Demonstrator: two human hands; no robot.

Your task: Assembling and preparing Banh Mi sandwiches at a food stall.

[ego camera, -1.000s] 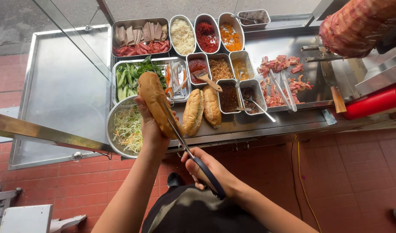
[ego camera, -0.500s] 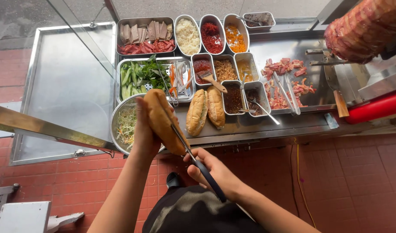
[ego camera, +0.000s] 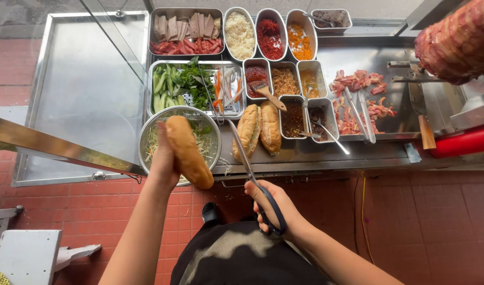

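Your left hand is clenched around a long golden-brown bread roll, holding it tilted, upper end toward the counter and lower end toward you. The roll hangs in the air over the near edge of the steel counter, partly in front of a round metal strainer bowl of pale shredded vegetables.

Your right hand grips the dark handles of a pair of long steel scissors, fingers through the loops. The blades point away from you toward the counter, their tip near the rectangular steel tray of cucumber sticks, green herbs and carrot strips. Whether the blades are parted or together, you cannot tell from this angle. The scissors are just beside the roll, not touching it.

On the counter just right of the strainer bowl lie 2 more golden bread rolls side by side, touching. Beyond them stand small rectangular steel tubs with red sauce, brown shreds and yellow sauce, and 2 nearer tubs of dark fillings with spoons in them.

At the far edge sits a steel tray of sliced pale and red meats, then 3 oval steel dishes of white, red and orange fillings. To the right, chopped pink-and-brown grilled meat lies on a flat steel surface with metal tongs across it. A large cone of roasted meat fills the upper right corner.
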